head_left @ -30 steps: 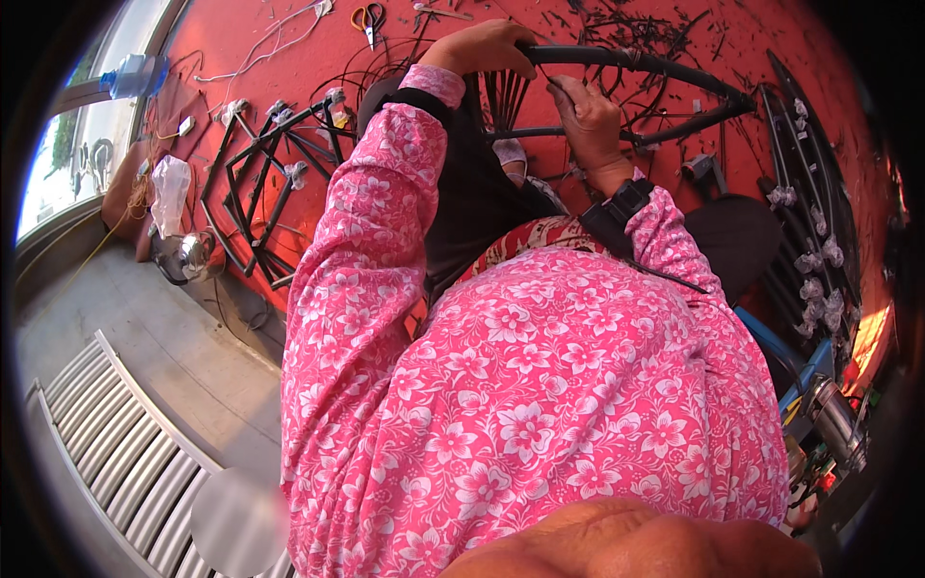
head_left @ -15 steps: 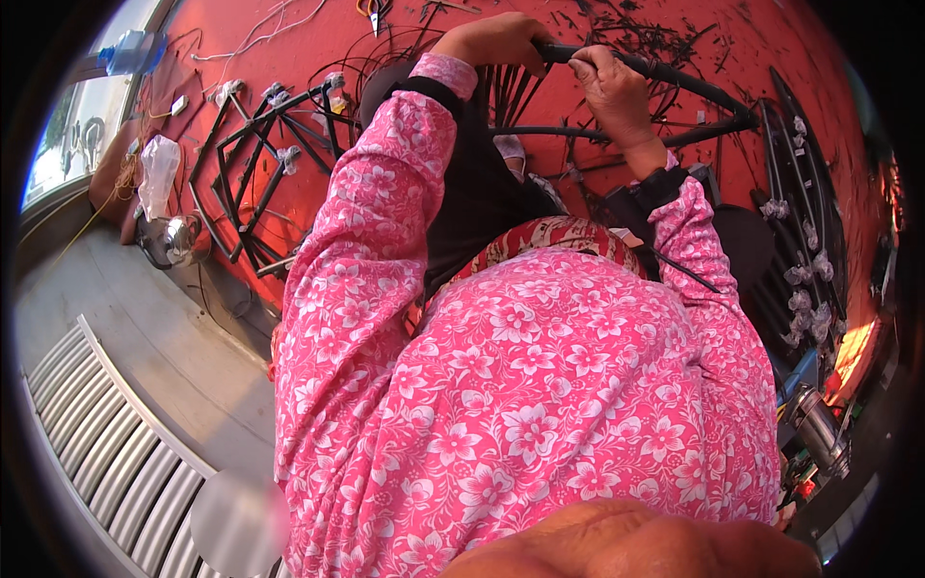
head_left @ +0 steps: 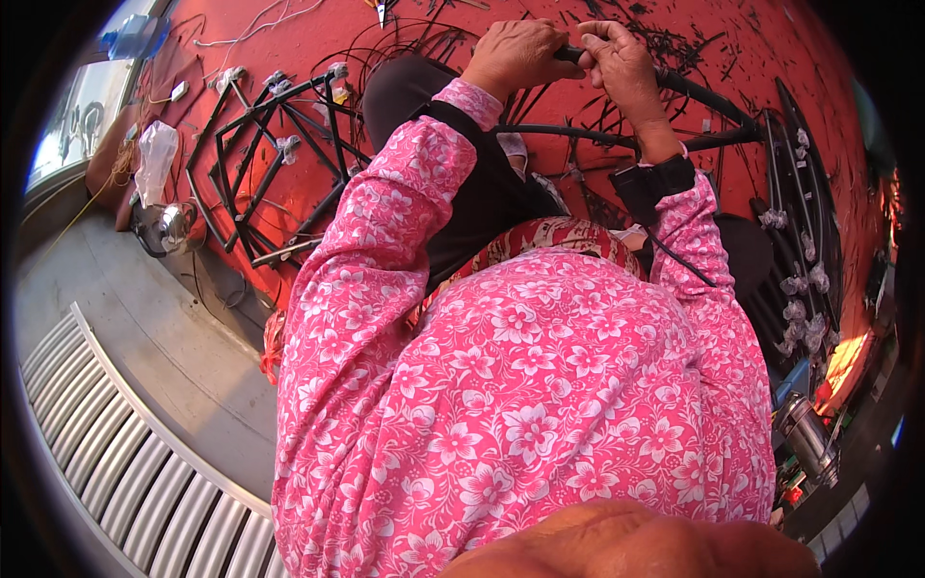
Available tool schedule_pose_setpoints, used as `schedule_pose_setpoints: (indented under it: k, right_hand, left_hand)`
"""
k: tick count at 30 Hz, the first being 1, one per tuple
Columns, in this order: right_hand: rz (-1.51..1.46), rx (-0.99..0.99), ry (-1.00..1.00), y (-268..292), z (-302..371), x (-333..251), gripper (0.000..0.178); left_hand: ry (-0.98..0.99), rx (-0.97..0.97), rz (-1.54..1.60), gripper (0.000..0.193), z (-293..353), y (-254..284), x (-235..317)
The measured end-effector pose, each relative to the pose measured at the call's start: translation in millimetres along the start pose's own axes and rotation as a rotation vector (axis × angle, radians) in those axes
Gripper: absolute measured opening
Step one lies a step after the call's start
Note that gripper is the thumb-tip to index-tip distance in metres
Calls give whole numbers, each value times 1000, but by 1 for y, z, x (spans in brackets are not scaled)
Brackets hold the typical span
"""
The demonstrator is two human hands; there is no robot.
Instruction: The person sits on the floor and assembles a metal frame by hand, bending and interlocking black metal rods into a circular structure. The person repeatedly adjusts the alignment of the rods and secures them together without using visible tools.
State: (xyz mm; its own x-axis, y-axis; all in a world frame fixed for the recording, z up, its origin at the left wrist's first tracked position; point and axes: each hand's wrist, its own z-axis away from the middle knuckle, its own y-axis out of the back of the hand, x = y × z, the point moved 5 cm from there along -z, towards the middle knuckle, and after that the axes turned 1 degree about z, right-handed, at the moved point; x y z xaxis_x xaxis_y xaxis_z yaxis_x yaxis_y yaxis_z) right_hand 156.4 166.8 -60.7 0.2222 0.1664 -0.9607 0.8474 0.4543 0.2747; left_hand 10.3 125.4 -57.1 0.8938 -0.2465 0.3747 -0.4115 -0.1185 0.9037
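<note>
Left hand: here it is up top, the left hand (head_left: 520, 58) wrapped firmly round the upper bar of a black tube frame (head_left: 705, 94), a short dark piece showing past the fingers.
Right hand: right alongside, the right hand (head_left: 621, 75) has its fingertips bent in narrow at that same bar; whether they pinch the bar or something thin on it, I cannot tell.
Black tube frame: in front of the person, above the red floor (head_left: 328, 43), its upper and lower bars running rightward to meet in a point.
Left side: more dark frames (head_left: 252, 183) lie there, several ends wrapped in clear plastic, with a translucent bag (head_left: 157, 164) beyond them.
Right side: a stack of dark bars (head_left: 782, 178) fans along the edge, clear wraps bunched on it; lower down, a shiny metal cylinder (head_left: 807, 438) leans at a slant.
Floor ahead: dark scraps (head_left: 686, 48) litter the red, and a pale cord (head_left: 258, 31) snakes across the upper left.
Lower left: a slatted bench (head_left: 159, 491), silvery, curves along the rim.
</note>
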Motion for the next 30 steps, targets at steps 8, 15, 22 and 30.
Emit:
schedule_pose_setpoints:
  k: [8,15,22,30]
  right_hand:
    - [-58,-219,-234,6,-18,0,36]
    - [-171,-308,-188,33,-6,-15,37]
    - [-535,135,-134,175,37,35,32]
    - [-318,789,-339,305,124,137,25]
  left_hand:
    - [4,-100,15,45,1,-1,1]
    - [54,-216,103,49,-4,-4,-7]
    - [46,-284,181,51,-10,-9,-11]
    - [17,-272,273,49,-9,2,-15]
